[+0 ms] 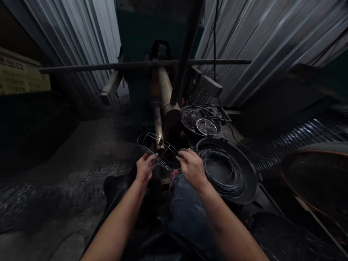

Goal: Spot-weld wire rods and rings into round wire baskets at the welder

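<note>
Between my hands is an oval wire frame [154, 153] with several thin bars, tilted away from me. My left hand [145, 167] pinches its near left side. At the right end of the frame, the fingers of my right hand [191, 165] are closed on it. Its far part meets the lower rod [158, 127] of a machine, where a small reddish-brown tip touches or nearly touches the wire. Above that rod juts a thicker cylindrical arm [166, 87]. Dim light hides the fine detail at the contact.
To my right, a round black pan [251, 177] holds a wire coil [236, 181]. Behind it stand a basin with tangled wire and a small bowl [206, 127] of metal bits. A long horizontal bar [89, 67] crosses ahead. Stacked ribbed wire goods [296, 141] lie farther right.
</note>
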Demonstrator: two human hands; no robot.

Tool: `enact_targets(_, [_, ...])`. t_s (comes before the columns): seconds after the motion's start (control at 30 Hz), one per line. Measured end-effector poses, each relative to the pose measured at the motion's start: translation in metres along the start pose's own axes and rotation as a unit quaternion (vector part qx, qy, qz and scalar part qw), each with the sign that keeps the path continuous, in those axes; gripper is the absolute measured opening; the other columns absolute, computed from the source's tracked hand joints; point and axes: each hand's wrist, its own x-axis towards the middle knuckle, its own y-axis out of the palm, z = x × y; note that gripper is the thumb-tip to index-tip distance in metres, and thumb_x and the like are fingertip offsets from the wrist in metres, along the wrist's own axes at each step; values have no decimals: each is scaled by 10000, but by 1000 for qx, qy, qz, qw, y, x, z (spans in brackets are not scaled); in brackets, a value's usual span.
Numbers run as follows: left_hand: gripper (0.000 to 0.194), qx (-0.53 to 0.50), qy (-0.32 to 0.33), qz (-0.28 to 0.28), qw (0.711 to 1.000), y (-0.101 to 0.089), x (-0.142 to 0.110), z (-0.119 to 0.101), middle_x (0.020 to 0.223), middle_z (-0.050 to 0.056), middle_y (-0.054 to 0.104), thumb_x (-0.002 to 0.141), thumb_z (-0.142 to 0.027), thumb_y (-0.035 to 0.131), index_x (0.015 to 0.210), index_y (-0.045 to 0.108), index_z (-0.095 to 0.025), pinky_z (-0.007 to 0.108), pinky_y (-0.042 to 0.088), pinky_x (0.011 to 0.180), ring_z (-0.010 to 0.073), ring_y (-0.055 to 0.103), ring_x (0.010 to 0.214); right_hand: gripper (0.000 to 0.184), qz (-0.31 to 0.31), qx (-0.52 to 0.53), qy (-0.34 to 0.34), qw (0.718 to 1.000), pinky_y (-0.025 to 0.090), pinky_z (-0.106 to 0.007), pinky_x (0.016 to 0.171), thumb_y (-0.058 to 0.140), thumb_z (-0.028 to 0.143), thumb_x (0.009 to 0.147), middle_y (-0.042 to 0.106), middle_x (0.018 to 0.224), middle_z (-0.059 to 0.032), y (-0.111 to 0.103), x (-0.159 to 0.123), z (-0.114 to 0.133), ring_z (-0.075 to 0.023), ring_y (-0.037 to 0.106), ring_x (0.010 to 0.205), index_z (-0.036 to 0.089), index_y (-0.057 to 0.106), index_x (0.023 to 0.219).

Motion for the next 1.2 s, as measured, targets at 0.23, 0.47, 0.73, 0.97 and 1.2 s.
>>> enact_targets(0.23, [454, -25, -37, -4, 999, -1, 15, 1, 699, 11, 646, 478, -255, 816, 857, 594, -144, 321, 513, 606, 172, 641, 591, 175, 12, -42, -28, 999, 472, -344, 771, 469, 98, 810, 647, 839, -88, 6, 26, 5, -224, 581, 814, 177, 624, 784])
enact_targets(0.47, [411, -32, -52, 0, 998, 4, 15, 6, 690, 13, 636, 492, -257, 795, 834, 598, -141, 311, 506, 598, 174, 643, 601, 180, 11, -49, -22, 999, 469, -331, 763, 468, 78, 793, 639, 823, -90, 7, 31, 6, -222, 583, 807, 175, 618, 769])
enact_targets(0.73, [403, -38, -47, 3, 998, 8, 16, 6, 690, 11, 636, 491, -235, 786, 821, 574, -142, 304, 510, 585, 174, 641, 603, 179, 4, -49, -25, 998, 469, -352, 763, 471, 77, 796, 647, 842, -105, 7, 29, 5, -236, 580, 819, 151, 633, 786])
enact_targets(0.97, [396, -42, -51, 9, 998, 8, 19, 6, 720, 27, 648, 521, -220, 781, 848, 575, -138, 300, 513, 587, 172, 644, 603, 184, 41, -24, 7, 999, 476, -339, 793, 492, 108, 813, 659, 930, -97, 8, 32, 5, -224, 597, 867, 159, 669, 812])
enact_targets(1.2, [363, -54, -54, 5, 997, 6, 19, 7, 696, 18, 634, 536, -212, 773, 830, 572, -141, 312, 519, 573, 179, 645, 593, 187, 48, -15, 30, 998, 480, -317, 760, 496, 116, 808, 664, 854, -76, 8, 34, 6, -209, 616, 817, 171, 670, 767])
